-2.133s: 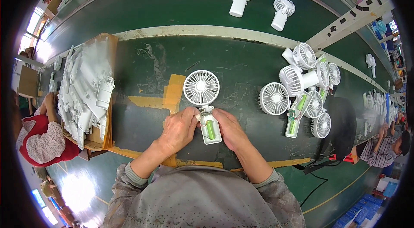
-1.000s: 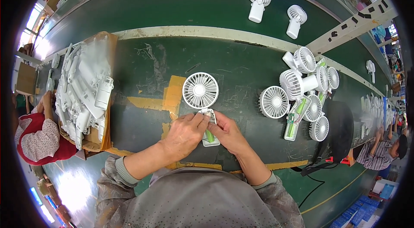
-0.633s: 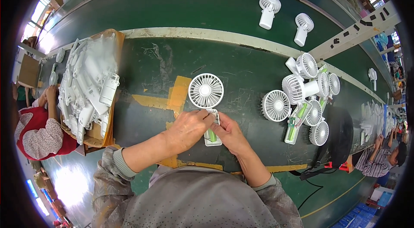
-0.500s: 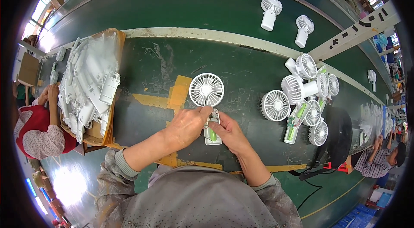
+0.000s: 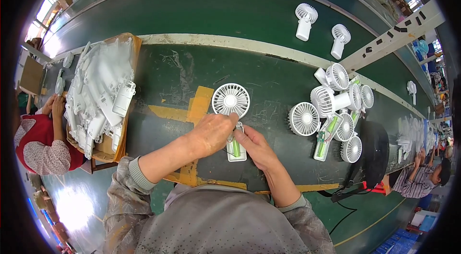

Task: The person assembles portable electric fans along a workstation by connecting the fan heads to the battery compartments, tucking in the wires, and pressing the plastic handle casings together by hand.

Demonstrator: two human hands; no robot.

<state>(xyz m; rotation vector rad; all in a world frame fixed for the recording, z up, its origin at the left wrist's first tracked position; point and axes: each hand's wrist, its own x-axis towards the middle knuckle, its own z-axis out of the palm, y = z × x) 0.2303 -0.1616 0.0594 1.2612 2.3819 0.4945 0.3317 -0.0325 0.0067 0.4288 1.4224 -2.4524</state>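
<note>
A white handheld fan (image 5: 231,100) lies on the dark green bench in front of me, its round grille pointing away. Its handle is an uncovered shell with a green battery cell (image 5: 236,149) showing inside. My left hand (image 5: 214,132) is closed in a pinch at the top of the handle, just below the grille. From the right, my right hand (image 5: 256,146) grips the handle's side, with its thumb over the upper part of the opening. The fingertips of both hands nearly meet there and hide the small parts beneath.
Left stands a cardboard box (image 5: 122,131) of white plastic shells (image 5: 103,95). Several fans (image 5: 322,101) pile up at right, some with uncovered handles, beside a black bag (image 5: 376,153). Two fans (image 5: 303,28) lie on the belt beyond the pale rail (image 5: 216,41). Other people sit at both sides.
My right thumb has shifted up the handle, closer to my left fingertips. The two fans on the belt appear slightly farther right and nearer. The view itself has shifted a little.
</note>
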